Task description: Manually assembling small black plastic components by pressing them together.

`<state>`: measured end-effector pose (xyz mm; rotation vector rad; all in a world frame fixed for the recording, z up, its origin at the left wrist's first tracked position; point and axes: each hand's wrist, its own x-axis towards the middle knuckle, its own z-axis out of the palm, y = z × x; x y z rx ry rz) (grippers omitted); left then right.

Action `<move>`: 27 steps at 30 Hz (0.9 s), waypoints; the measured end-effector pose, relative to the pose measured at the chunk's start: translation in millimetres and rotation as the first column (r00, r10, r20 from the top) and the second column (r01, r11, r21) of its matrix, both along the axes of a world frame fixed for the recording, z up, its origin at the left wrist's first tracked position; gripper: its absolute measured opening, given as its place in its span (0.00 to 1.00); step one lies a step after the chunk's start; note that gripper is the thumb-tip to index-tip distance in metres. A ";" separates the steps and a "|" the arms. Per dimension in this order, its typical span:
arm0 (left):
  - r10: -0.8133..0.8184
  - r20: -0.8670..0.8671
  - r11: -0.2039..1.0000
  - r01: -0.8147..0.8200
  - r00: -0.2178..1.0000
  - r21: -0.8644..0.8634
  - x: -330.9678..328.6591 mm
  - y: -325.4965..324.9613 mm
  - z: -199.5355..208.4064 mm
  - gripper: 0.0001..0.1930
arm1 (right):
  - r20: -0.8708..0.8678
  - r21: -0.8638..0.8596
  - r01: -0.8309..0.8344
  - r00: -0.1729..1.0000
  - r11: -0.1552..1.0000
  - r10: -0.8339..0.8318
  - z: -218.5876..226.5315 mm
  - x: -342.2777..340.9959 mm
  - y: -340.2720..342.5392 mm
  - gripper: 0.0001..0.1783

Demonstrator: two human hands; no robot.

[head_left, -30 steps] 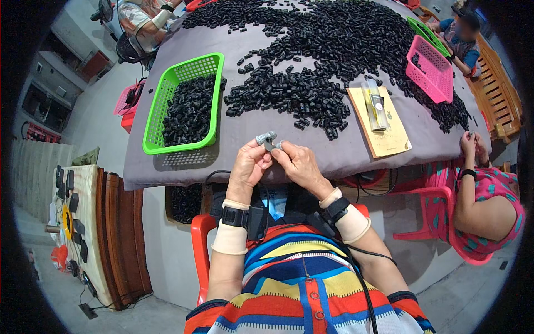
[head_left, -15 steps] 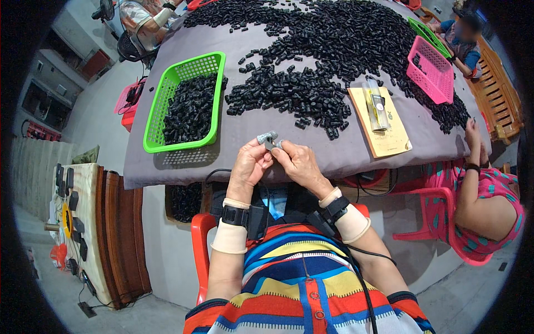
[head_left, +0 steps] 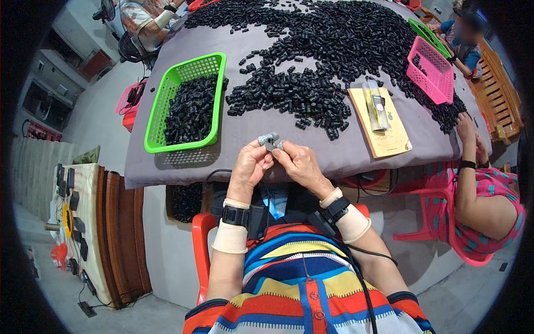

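Just past the near table edge, my left hand (head_left: pixel 250 167) and my right hand (head_left: pixel 301 168) meet with pinched fingertips. Grey wraps cover the left index fingertip (head_left: pixel 268 137) and a right fingertip (head_left: pixel 280 145). Between them sits a small black piece (head_left: pixel 271 146), mostly hidden by the fingers; its exact shape is too small to make out. Ahead of my hands spreads a pile of short black cylindrical pieces (head_left: pixel 289 94) of the same colour. To the left stands a green plastic basket (head_left: pixel 186 147), partly filled with similar black pieces.
Right of the pile, a yellow notepad (head_left: pixel 394 139) carries a clear case (head_left: pixel 378 111). A pink basket (head_left: pixel 431 78) and a green one (head_left: pixel 428 38) stand farther right. A co-worker's hand (head_left: pixel 466 127) reaches the table's right edge; other people sit at the far corners.
My hands stay almost in place, fingertips shifting only slightly around the small piece. At the right, the co-worker's hand has moved left toward the pile's edge.
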<state>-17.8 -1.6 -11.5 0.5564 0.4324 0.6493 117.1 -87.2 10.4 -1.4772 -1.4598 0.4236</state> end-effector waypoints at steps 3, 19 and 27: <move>-0.002 -0.007 1.000 0.002 1.000 0.021 0.4 -0.8 2.7 0.13 | 0.013 0.023 0.028 1.000 0.999 -0.028 -0.8 -0.7 2.6 0.14; 0.623 -0.208 0.651 -0.352 0.754 0.672 -33.6 44.2 116.5 0.13 | -0.378 -0.064 0.111 0.917 0.992 -0.127 -6.7 4.5 -1.3 0.15; 0.619 -0.396 0.557 -0.024 0.679 0.830 14.1 24.8 96.5 0.10 | -0.685 -0.057 0.081 0.722 0.995 -0.098 -4.1 13.0 -4.0 0.19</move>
